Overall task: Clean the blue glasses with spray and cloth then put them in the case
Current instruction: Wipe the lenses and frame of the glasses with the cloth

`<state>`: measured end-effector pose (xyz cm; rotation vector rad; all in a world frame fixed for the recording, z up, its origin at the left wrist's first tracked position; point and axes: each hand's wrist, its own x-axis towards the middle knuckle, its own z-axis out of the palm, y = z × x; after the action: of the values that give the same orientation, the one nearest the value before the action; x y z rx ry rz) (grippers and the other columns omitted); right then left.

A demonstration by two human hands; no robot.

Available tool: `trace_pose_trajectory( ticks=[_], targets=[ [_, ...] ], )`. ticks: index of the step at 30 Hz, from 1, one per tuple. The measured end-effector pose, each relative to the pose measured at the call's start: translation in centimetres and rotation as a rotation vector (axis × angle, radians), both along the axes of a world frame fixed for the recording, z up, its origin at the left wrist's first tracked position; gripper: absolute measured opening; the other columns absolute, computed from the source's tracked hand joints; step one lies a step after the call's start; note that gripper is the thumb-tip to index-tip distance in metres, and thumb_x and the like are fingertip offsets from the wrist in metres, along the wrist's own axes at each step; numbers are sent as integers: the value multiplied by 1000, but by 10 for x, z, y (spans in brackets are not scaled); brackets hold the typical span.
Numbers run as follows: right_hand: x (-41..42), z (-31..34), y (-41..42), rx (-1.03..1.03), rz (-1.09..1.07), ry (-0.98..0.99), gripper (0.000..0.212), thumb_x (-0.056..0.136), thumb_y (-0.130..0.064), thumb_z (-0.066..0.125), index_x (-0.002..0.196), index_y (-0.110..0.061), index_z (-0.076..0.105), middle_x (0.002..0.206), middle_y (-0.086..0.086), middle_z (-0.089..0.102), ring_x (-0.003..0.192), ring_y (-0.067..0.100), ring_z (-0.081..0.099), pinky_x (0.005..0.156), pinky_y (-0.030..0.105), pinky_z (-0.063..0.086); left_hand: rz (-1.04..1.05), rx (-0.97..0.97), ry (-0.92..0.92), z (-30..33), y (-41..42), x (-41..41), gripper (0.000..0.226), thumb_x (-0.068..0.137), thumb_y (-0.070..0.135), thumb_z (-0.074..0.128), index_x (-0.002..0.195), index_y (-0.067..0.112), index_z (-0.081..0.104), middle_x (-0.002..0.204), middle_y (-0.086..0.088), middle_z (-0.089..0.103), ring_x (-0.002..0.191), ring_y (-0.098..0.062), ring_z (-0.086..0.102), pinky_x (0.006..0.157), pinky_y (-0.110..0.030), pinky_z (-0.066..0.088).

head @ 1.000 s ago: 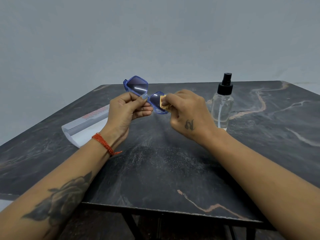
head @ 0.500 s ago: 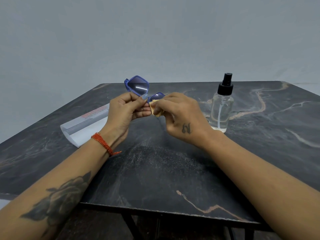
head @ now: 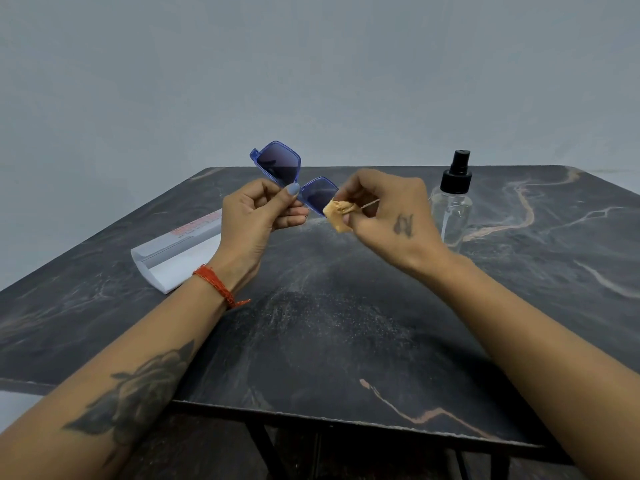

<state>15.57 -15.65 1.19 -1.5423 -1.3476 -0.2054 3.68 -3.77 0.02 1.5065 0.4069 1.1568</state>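
Our left hand pinches the blue glasses at the bridge, thumb on the front, holding them tilted above the dark marble table. Our right hand pinches the bunched tan cloth against the outer edge of the lower lens. The white case lies open at the left; the spray bottle stands upright at the right.

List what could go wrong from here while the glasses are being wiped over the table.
1. The left hand pinches the blue glasses only near the bridge, held in the air; wiping pressure might twist them out of that grip onto the table.
2. The cloth is bunched small in the right hand, so bare fingertips may smear the lens.
3. The spray bottle stands just beyond the right hand; a wide stroke might tip it.
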Motion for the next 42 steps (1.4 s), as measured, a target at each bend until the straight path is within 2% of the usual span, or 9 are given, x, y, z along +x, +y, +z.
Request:
trace_pose_trajectory(
  ticks=[5,9,13,20,27,30,34,38,42],
  targets=[
    [0,14,-7,-256,434,572,23,70,15,65,78,-7,66,74,7,66,66,12,62,61,22,53,-5,0,12,-1,2,-1,11,84,7,63,77,0,60,60,-3,69,58,-14,67,61,-21,57],
    [-8,10,-8,-473,594,792,18,75,15,61,76,-3,61,63,3,65,59,11,64,62,22,55,-17,0,16,-1,2,-1,11,85,7,63,78,-1,59,59,-1,68,57,-12,67,58,-20,55],
    [-13,4,-8,-689,554,746,16,77,11,63,77,-4,59,64,5,66,57,11,64,54,19,54,-23,-1,11,-1,1,-1,11,85,6,62,77,0,59,58,-1,68,57,-12,67,57,-18,54],
    [-8,5,-12,-900,352,446,15,74,-3,74,79,-9,61,66,1,63,58,7,59,52,17,51,-39,-3,8,-1,2,-1,10,85,6,62,77,0,59,58,-1,68,57,-12,67,57,-19,55],
    [-2,17,-19,-1012,311,406,31,74,-5,75,102,-1,63,86,12,65,72,16,62,60,22,56,-43,-3,14,-2,2,-2,10,84,6,63,77,1,59,59,-1,68,58,-13,67,57,-19,55],
    [3,22,-22,-929,265,432,26,77,-14,74,98,-1,66,85,11,67,70,16,64,59,22,57,-59,-11,3,-2,1,-2,10,85,6,62,76,2,59,59,-2,68,59,-13,67,58,-19,55],
    [4,13,-12,-570,94,610,24,93,-19,56,84,3,62,71,13,62,55,18,60,48,23,56,-95,-38,-36,-1,0,-2,11,85,6,61,74,4,58,60,-2,69,59,-13,68,59,-20,55],
    [3,4,-5,-315,153,1000,41,99,-34,41,82,-1,59,73,12,63,59,17,60,48,20,54,-153,-42,-63,1,-2,-2,4,84,7,59,82,5,61,63,-2,70,61,-12,68,59,-20,55],
    [5,5,-3,-221,281,1289,32,94,-32,52,82,-4,62,70,8,66,60,13,62,49,16,53,-187,-8,-41,0,-3,-2,8,78,11,62,85,6,63,67,-3,71,63,-13,68,59,-20,55]
  ],
)
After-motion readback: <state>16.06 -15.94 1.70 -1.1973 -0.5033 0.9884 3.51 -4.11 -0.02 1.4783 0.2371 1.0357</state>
